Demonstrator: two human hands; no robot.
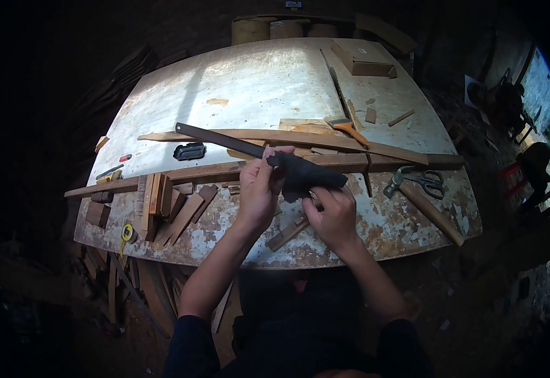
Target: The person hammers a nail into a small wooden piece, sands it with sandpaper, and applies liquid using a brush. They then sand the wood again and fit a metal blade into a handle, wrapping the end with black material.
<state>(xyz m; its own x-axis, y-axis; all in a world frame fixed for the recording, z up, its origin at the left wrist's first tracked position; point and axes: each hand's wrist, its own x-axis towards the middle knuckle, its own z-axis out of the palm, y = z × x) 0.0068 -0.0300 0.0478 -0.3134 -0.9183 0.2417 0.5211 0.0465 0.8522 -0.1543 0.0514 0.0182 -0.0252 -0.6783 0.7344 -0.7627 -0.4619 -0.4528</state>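
Note:
Over the near middle of the worn white workbench (256, 82), my left hand (261, 189) pinches a long dark flat bar (218, 138), which slants up and to the left over the wooden strips. A dark cloth (309, 177) is wrapped around the bar's near end. My right hand (333, 215) grips that cloth-covered end from below. The bar's near end is hidden inside the cloth. A short wooden piece (285, 235) lies on the bench just under my hands.
Long wooden strips (350, 143) cross the bench. Small wood offcuts (180, 211) and a yellow tape measure (127, 233) lie at the left front. A hammer (423, 205), scissors (432, 183), a brush (349, 129), a black object (190, 151) and a wooden box (363, 58) lie around.

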